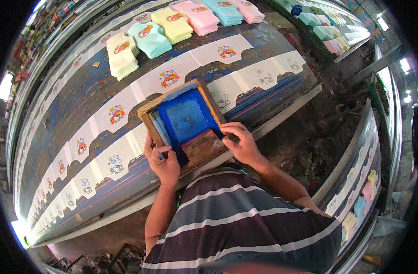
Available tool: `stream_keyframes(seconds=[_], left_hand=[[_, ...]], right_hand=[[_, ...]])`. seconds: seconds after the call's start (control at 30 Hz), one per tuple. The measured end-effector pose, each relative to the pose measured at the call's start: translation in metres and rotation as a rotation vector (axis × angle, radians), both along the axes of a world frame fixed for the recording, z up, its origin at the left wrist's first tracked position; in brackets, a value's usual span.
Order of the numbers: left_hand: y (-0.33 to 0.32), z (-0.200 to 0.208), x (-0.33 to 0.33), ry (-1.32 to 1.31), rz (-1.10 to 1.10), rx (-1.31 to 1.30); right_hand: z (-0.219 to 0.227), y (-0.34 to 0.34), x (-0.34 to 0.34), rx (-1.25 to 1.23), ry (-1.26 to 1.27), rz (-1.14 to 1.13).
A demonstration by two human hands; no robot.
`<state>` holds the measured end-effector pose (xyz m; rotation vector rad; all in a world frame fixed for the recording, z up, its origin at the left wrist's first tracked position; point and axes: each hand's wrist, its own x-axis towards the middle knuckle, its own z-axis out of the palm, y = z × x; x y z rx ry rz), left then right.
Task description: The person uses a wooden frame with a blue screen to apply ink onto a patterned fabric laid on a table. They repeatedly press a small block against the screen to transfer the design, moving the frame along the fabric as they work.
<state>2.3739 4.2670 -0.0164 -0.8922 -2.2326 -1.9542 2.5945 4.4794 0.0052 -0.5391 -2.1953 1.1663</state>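
Observation:
Both of my hands hold a wooden screen-printing frame (173, 96) whose mesh (186, 118) is stained blue. My left hand (163, 160) is closed on its left side near the front corner. Gripping the right side is my right hand (242, 143), thumb and fingers pinched on the edge. A brown wooden piece (200, 148) lies across the frame's near end; whether it is part of the frame I cannot tell. Beneath the frame, a row of white fabric pieces (113, 166) runs along the table, some printed with outlined figures and blue. The cloth directly under the frame is hidden.
A second row of white pieces (190, 57) bears colourful prints on the paint-stained table (94, 91). Stacks of pastel printed cloth (172, 25) stand at the far side. The table's near edge (282, 118) runs by my body. Another printing table (355, 196) is at the right.

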Motion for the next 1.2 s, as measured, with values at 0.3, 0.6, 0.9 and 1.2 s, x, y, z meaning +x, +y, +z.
stream_keyframes(seconds=[0.3, 0.6, 0.9, 1.2], left_hand=[[0.108, -0.026, 0.054, -0.068, -0.001, 0.007], [0.129, -0.035, 0.064, -0.310, -0.013, 0.086], [0.132, -0.029, 0.068, -0.318, 0.010, 0.077], [0.135, -0.024, 0.070, -0.455, -0.002, 0.139]], right_hand=[[-0.006, 0.106, 0.066, -0.014, 0.009, 0.013], [-0.002, 0.147, 0.084, 0.019, 0.055, 0.083], [0.013, 0.149, 0.071, 0.378, 0.049, 0.375], [0.022, 0.142, 0.039, 0.555, -0.029, 0.498]])
